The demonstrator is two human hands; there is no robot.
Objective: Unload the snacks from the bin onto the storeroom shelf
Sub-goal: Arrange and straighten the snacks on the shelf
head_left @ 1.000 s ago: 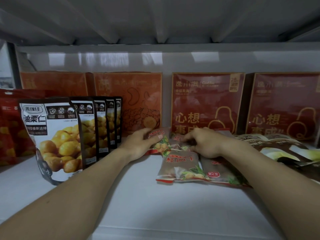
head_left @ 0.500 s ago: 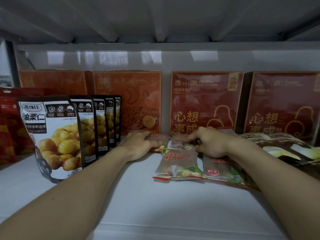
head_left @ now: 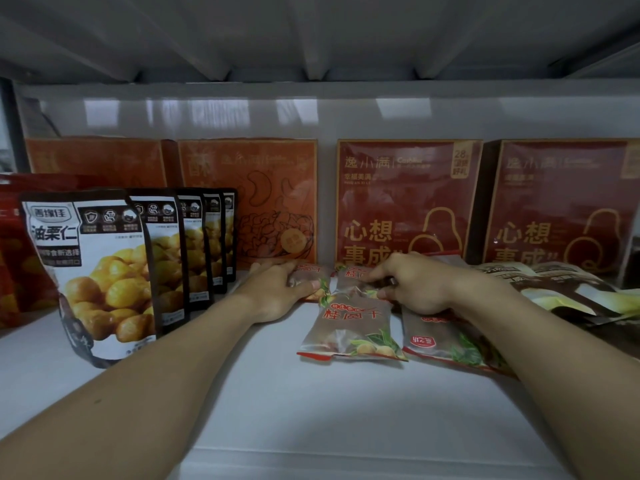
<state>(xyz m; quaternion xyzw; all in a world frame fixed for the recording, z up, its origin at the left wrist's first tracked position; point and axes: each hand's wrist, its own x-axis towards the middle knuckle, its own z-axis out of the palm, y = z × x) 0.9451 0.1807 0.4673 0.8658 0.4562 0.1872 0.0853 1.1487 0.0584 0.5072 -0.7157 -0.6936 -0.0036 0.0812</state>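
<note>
Several brown longan snack packets lie flat on the white shelf (head_left: 277,403). My left hand (head_left: 273,292) grips a rear packet (head_left: 308,273) by its left edge, thumb on top. My right hand (head_left: 412,285) pinches the neighbouring rear packet (head_left: 353,277) at its top. In front of them lie another longan packet (head_left: 349,327) and a second one (head_left: 446,341) partly under my right wrist. The bin is out of sight.
A row of upright chestnut pouches (head_left: 100,271) stands at the left, red bags (head_left: 17,244) behind them. Orange and red gift boxes (head_left: 405,202) line the back wall. Dark flat packets (head_left: 561,289) lie at the right. The shelf above hangs low.
Both hands have pushed the rear packets slightly further back toward the boxes. The front packets stay where they lay.
</note>
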